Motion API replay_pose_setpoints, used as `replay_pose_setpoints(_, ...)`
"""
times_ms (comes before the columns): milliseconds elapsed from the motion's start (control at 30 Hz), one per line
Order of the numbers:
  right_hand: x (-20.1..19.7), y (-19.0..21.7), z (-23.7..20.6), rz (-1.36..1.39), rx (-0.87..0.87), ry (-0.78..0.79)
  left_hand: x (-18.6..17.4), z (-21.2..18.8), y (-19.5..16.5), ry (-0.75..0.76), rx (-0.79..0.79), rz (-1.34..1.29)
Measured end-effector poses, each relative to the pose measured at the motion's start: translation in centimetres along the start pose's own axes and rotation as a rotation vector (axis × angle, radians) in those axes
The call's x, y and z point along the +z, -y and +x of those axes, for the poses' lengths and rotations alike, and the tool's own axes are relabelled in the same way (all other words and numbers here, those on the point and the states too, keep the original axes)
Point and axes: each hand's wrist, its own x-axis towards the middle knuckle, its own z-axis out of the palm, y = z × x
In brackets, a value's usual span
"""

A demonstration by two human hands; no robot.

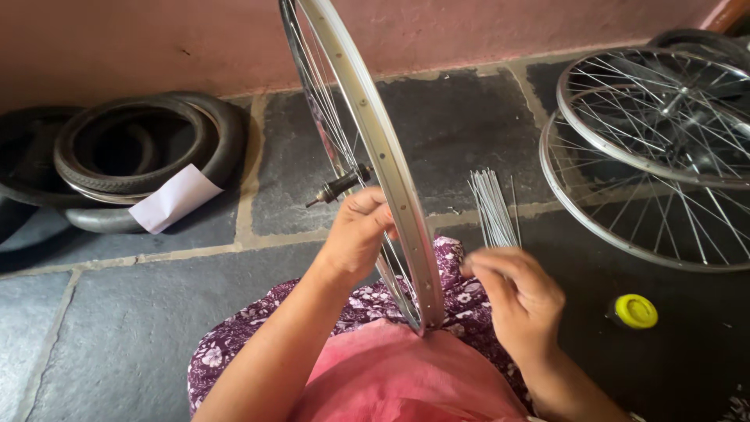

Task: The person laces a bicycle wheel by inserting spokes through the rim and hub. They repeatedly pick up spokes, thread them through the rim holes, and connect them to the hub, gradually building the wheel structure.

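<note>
The left hand (355, 234) is gripping the wheel rim (391, 168); the right hand (519, 293) is pinching loose spokes (492, 207), which could be slipping and scattering.

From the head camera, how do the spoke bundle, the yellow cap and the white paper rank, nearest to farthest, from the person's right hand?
1. Spoke bundle: held in the right hand, sticking up from it.
2. Yellow cap: on the floor just right of that hand.
3. White paper: far left, against the tyres, beyond the rim and the left hand.
</note>
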Motion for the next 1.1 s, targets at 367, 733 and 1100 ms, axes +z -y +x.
replay_pose_setpoints(367, 4.0, 6.0, 7.5, -0.328, -0.378, -0.038, 0.4, 0.4, 0.2, -0.078, -0.037, 0.011)
replay_pose_setpoints(733, 5.9, 6.6, 7.1, -0.364, -0.364, 0.003, -0.3, -0.1, 0.4, -0.071, -0.018, -0.064)
replay_pose_setpoints(1100, 6.1, 6.2, 7.7, -0.532, -0.493, 0.002, 0.0, 0.3, 1.0, -0.078, -0.002, -0.038)
